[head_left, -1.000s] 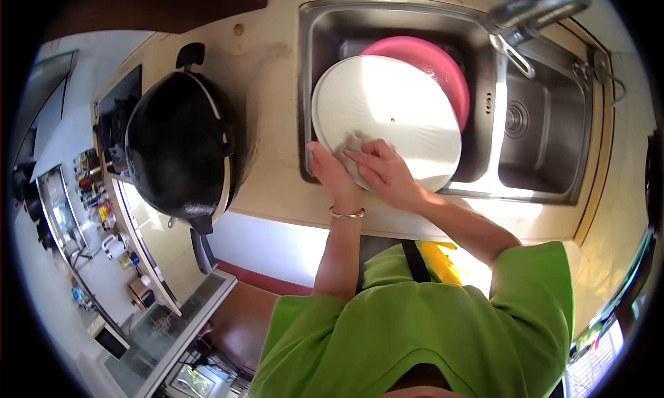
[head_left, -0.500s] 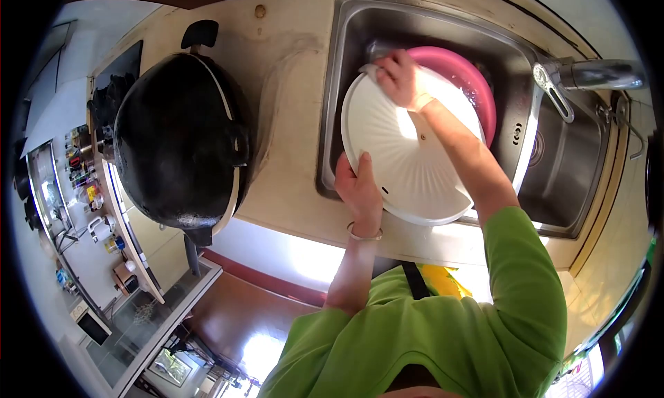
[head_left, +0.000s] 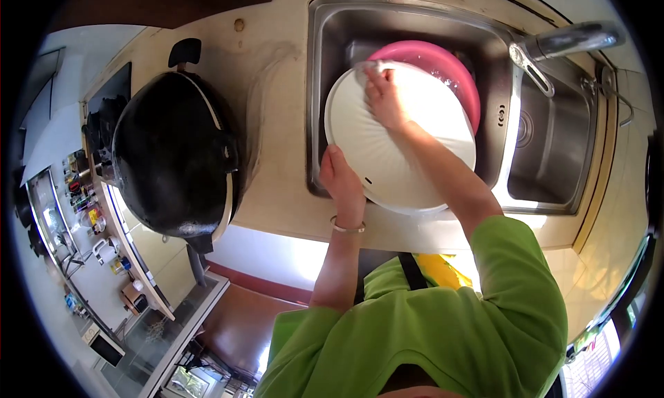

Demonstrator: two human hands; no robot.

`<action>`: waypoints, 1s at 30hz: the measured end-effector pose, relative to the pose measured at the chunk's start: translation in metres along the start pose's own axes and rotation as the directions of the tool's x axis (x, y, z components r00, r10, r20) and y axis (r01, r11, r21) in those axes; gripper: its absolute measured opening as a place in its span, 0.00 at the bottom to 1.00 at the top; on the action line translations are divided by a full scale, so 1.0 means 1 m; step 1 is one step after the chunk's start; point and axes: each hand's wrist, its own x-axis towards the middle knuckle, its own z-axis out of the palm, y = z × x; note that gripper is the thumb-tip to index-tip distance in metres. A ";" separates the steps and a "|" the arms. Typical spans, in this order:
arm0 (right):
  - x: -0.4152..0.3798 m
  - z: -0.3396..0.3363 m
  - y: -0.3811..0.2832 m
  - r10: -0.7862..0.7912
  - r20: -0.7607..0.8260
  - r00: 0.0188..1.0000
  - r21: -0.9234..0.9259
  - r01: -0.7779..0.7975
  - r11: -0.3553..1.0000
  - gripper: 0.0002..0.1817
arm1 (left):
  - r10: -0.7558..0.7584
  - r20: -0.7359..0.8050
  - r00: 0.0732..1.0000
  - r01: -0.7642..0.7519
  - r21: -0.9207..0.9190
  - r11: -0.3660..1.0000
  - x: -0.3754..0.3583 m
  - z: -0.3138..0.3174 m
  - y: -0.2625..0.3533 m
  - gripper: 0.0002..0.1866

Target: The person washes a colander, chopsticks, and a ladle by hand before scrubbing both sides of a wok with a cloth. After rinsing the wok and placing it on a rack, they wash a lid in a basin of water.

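Note:
A large white ribbed lid [head_left: 408,166] is tilted over the left basin of the steel sink [head_left: 321,45], partly covering a pink basin [head_left: 453,73]. My left hand [head_left: 343,183] grips the lid's lower left edge, its thumb on the top face and the other fingers hidden beneath. Near the upper left rim, my right hand [head_left: 387,104] presses a pale cloth [head_left: 366,70] against the lid, fingers bent over it.
A big black pan [head_left: 169,156] stands on the left. The faucet [head_left: 564,41] reaches in from the upper right, over a smaller sink basin [head_left: 553,145]. The pale counter edge [head_left: 277,233] runs in front of me.
My right hand has slid along the lid's upper part with the cloth, slightly in from the rim. The whole view has shifted a little, and the left hand still holds the lid's edge.

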 end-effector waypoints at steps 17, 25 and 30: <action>-0.130 -0.169 -0.034 -0.012 0.392 0.920 -0.765 0.334 0.551 0.16 | -0.149 0.137 0.979 0.193 -0.407 0.893 0.010 0.001 -0.007 0.17; -0.029 -0.139 0.044 -0.239 0.102 0.966 -0.886 0.197 0.419 0.17 | -0.248 0.170 0.954 0.296 -0.388 0.873 0.009 0.000 -0.003 0.18; 0.019 -0.073 0.045 -0.282 -0.067 0.957 -0.865 0.085 0.495 0.17 | -0.221 0.162 0.962 0.256 -0.240 0.936 0.009 -0.004 -0.004 0.19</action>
